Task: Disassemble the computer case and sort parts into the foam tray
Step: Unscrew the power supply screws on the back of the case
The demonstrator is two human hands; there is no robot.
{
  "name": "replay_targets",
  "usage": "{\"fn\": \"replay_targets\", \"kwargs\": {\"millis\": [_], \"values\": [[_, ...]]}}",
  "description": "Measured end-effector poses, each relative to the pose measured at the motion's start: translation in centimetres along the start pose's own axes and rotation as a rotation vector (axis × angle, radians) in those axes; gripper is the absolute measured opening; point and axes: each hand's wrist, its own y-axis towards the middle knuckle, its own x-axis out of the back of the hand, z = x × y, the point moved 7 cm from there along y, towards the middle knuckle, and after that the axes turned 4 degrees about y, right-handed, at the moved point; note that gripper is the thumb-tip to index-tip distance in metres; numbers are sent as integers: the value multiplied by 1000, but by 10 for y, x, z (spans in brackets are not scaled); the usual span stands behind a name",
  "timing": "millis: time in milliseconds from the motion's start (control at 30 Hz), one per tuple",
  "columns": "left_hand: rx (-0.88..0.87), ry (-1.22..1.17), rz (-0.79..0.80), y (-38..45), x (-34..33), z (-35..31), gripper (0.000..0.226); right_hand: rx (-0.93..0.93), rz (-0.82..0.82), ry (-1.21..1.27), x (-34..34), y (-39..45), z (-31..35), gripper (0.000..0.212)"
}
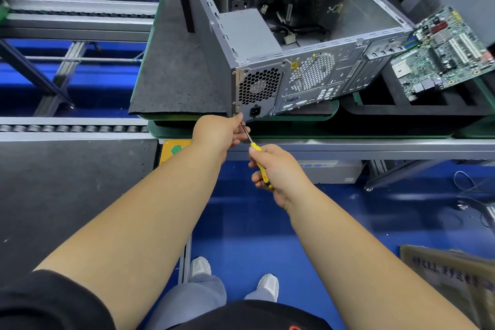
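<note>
A: From the head camera, what is each hand doing?

B: The right hand [278,169] is clenched round the yellow plastic handle of a slim screwdriver [259,162]; the left hand [221,132] pinches its bare steel shaft just ahead of that handle, fingers curled round the metal

A: And where does the tip go?

B: Just beyond the left fingers, to the lower left corner of the grey steel computer case [289,61], which lies on its side with the open face upward; the tip itself is hidden behind the fingers, so I cannot tell whether it sits in a screw

A: What is near that corner?

B: Right above the grip is the power supply's honeycomb vent grille [258,86], with a black power socket [255,111] just beside the fingertips; the plain grey power supply box [247,32] sits inside the case behind the grille

A: The tray?

B: Well to the right of both hands, the black foam tray [380,108] with cut-out compartments touches the case's far end; a green motherboard [442,53] lies tilted on the tray's far side

A: Under the case?

B: A dark grey rubber mat [174,75] on a green-edged pallet [332,112], stretching left of the grip; below the hands, blue floor [241,222] and white shoes [268,285]
</note>
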Motion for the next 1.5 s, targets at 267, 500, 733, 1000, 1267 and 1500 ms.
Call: {"fn": "replay_targets", "kwargs": {"millis": [267, 500, 733, 1000, 1267, 1500], "values": [[0, -36, 8, -1, 0, 1, 28, -97, 65, 183, -10, -1, -4, 30], [-5, -52, 25, -4, -1, -1, 28, -96, 50, 105, -7, -4, 1, 34], [-5, -86, 16, -5, -1, 1, 28, -59, 34, 115, -8, -2, -4, 26], [3, -99, 12, -4, -2, 1, 28, -17, -8, 105, -6, 4, -10, 17], [27, -125, 8, -6, -4, 2, 24, -110, -1, -28, -13, -3, 0, 41], [52, -230, 7, -7, -7, 6, 22, -24, -19, -103, -4, -2, 2, 34]]}}
